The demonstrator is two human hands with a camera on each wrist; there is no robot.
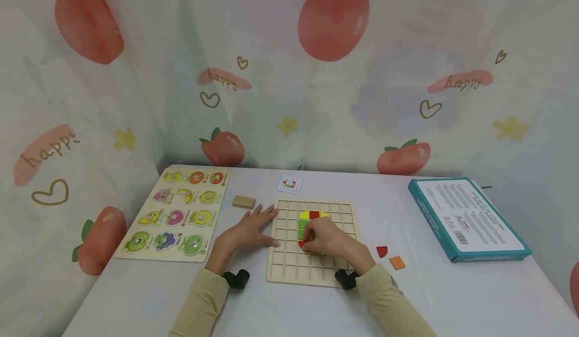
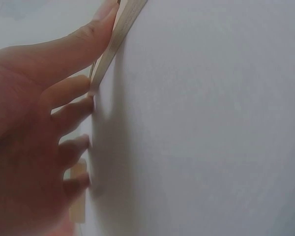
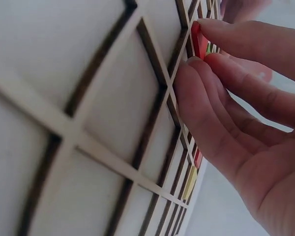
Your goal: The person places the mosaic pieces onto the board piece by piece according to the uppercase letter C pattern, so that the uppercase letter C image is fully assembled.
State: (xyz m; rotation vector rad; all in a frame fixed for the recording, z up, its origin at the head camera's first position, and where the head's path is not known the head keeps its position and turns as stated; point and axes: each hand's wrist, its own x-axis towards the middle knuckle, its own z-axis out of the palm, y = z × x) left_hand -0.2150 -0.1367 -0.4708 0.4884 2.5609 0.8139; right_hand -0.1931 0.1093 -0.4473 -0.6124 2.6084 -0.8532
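Observation:
A wooden grid board (image 1: 289, 271) lies on the white table. My left hand (image 1: 251, 228), fingers spread, rests at its left edge; in the left wrist view the thumb (image 2: 83, 44) touches the board's rim. Over the middle of the grid, my right hand (image 1: 329, 236) pinches a red tile (image 3: 198, 42) between thumb and fingertips, at a cell below the green tiles (image 1: 302, 224). Above these, a red square tile (image 1: 314, 215) sits between two yellow rounded tiles, the left one (image 1: 305, 215) plainer to see. The right hand hides some cells.
Right of the board lie a loose red rounded tile (image 1: 382, 251) and an orange square tile (image 1: 397, 262). A pattern card (image 1: 289, 184) and a wooden block (image 1: 244, 202) lie behind. A fruit puzzle board (image 1: 169, 229) is at left, a teal-edged box (image 1: 470, 216) at right.

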